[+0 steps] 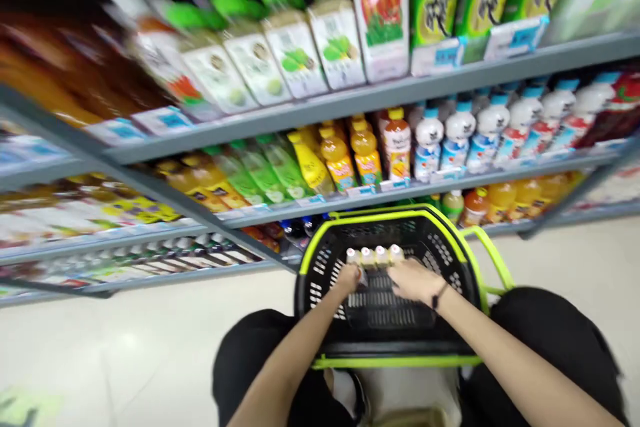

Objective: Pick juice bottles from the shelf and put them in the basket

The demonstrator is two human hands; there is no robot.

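A black shopping basket (385,349) with lime-green trim stands between my knees, and both hands reach down into it. Inside, toward the far wall, several small pale bottles (381,256) with white and red tops stand in a row. My left hand (349,278) is closed at the near left end of this row, with a small pale, clear-looking bit by its fingers. At the near right end, my right hand (413,279) has its fingers curled close against the bottles. What the fingers of either hand grip is hidden or too small to make out.
Shelves (380,90) of drinks run across in front, just beyond the basket. White bottles with blue caps (460,133), orange juice bottles (340,157) and green-capped bottles (300,47) fill them. The basket's green handle (493,260) leans out right. Pale floor (150,347) lies around.
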